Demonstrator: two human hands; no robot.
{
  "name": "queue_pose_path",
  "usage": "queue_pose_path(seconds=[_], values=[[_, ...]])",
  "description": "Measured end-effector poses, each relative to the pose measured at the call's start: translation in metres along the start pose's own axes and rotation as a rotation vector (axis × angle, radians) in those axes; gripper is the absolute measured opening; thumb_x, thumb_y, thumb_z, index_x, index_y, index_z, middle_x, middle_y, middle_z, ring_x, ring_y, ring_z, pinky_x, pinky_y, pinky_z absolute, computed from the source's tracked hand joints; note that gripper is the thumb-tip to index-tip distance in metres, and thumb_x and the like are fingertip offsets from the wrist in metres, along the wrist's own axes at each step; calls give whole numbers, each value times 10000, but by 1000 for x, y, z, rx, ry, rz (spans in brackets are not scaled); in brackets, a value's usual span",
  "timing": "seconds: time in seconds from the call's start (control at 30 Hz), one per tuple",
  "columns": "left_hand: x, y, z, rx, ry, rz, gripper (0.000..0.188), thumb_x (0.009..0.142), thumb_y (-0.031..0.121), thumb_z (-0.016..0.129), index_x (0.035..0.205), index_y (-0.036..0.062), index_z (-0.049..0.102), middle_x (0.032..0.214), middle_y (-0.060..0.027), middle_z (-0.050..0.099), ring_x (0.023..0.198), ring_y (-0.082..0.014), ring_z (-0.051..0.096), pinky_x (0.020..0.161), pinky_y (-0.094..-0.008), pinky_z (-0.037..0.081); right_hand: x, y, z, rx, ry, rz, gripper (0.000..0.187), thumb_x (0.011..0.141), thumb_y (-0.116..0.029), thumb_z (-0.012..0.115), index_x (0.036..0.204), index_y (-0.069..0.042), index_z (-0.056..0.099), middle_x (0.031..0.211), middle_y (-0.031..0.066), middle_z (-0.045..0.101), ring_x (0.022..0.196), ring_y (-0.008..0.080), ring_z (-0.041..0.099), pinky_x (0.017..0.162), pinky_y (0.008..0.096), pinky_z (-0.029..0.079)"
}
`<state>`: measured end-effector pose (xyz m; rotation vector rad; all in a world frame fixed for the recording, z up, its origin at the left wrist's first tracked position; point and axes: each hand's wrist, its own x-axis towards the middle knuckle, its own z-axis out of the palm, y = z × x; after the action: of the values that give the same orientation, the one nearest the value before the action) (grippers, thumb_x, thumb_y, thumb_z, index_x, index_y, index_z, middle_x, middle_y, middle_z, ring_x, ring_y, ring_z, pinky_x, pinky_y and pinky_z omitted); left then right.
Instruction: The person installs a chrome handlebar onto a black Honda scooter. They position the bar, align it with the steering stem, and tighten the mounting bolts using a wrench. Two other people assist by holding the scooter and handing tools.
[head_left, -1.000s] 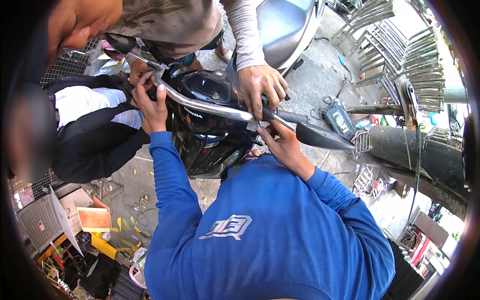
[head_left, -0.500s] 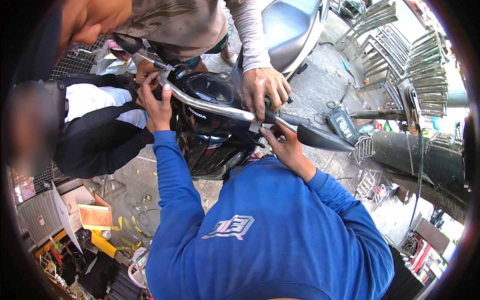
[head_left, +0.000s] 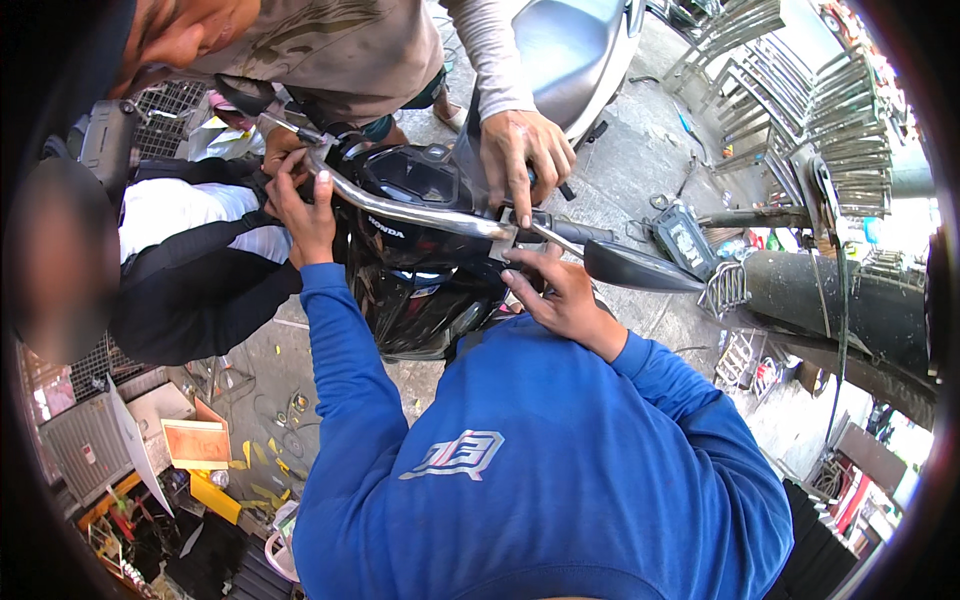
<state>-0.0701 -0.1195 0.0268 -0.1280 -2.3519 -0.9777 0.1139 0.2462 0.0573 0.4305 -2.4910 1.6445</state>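
A curved chrome bar (head_left: 425, 216) lies across the front of a black motorcycle (head_left: 425, 180), just ahead of its handlebar. My left hand (head_left: 306, 215) is closed around the bar's left end, thumb on the near side. At the right end is a small flat metal tab (head_left: 508, 244). My right hand (head_left: 562, 297) has its index fingertip at this tab, with thumb and fingers apart. Opposite me, a co-worker's hand (head_left: 525, 160) points a finger down beside the tab. Another hand of that person (head_left: 283, 145) is by the bar's left end, partly hidden behind my fingers.
A black mirror (head_left: 640, 268) juts out right of my right hand. Another person in a black sleeve (head_left: 215, 275) is close on the left. Farther right stand metal racks (head_left: 840, 130), a dark case (head_left: 683, 240) and a thick horizontal pipe (head_left: 840, 295). Boxes (head_left: 195, 440) lie lower left.
My right hand has shifted slightly left, its index finger now out at the tab. The co-worker's finger has straightened and points beside it. My left hand stays on the bar.
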Motion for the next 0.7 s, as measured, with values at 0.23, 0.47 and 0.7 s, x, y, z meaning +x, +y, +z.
queue_pose_path(seconds=[0.23, 0.47, 0.7], values=[[1, -1, -1, 19, 13, 33, 749, 943, 672, 674, 1373, 58, 675, 1195, -139, 661, 1165, -294, 576, 1063, -442, 402, 23, -12, 10, -246, 58, -172, 581, 986, -137, 798, 1490, 52, 580, 844, 127, 731, 688, 281, 733, 650, 395, 584], [0, 5, 1, -11, 27, 38, 747, 970, 661, 638, 1382, 41, 685, 1218, -142, 678, 1118, -283, 567, 1058, -440, 420, 32, -10, 20, -258, 147, -182, 512, 984, -103, 782, 1458, 9, 622, 908, 156, 761, 738, 324, 761, 663, 414, 622], [0, 5, 2, -21, 25, 26, 737, 963, 634, 631, 1379, 28, 684, 1223, -146, 661, 1106, -279, 557, 1030, -436, 435, 29, -11, 20, -254, 116, -129, 451, 962, -71, 812, 1385, 19, 683, 928, 138, 783, 758, 297, 780, 678, 389, 607]])
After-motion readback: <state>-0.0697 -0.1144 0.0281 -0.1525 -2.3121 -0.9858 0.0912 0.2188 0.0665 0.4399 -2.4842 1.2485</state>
